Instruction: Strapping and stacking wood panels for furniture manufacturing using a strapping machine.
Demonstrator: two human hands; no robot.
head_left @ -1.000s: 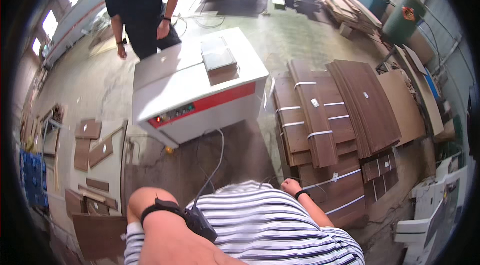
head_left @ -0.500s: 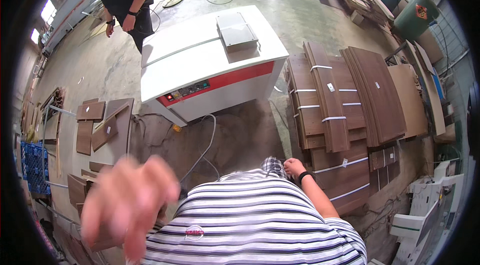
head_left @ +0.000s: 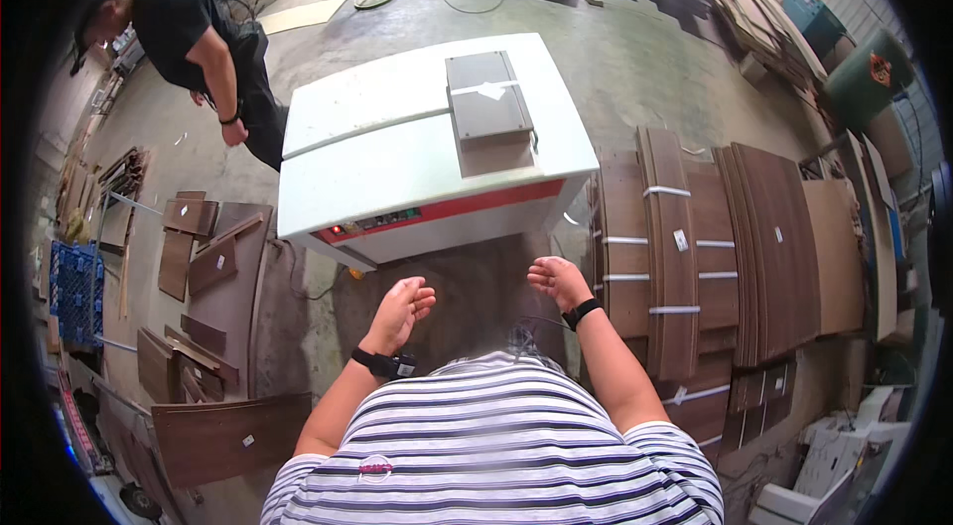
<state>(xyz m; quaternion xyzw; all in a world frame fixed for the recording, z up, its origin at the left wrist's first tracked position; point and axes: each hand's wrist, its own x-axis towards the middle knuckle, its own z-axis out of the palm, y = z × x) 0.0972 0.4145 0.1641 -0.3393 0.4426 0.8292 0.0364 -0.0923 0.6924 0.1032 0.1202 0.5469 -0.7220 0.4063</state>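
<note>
My left hand (head_left: 400, 311) is raised in front of my body, palm turned inward, fingers slightly curled with nothing in them. Opposite it, my right hand (head_left: 559, 281) is held up the same way, also empty, and a gap separates the two. Both hands are nearest to the front of a waist-high white machine (head_left: 382, 193) with a red band and a small control panel (head_left: 372, 224). A flat grey box (head_left: 486, 113) lies on the right part of its top, with a white strap across it. Neither hand touches the machine or the box.
Strapped stacks of brown panels (head_left: 670, 247) lie on the floor to the right. Loose brown boards (head_left: 213, 267) and a blue plastic pallet (head_left: 74, 292) are at the left. A person in black (head_left: 194, 49) stands beyond the machine's left side. A green tank (head_left: 869, 78) is far right.
My left hand has dropped from close to the camera to in front of my body. The right hand has risen from my waist. The other person now leans further left.
</note>
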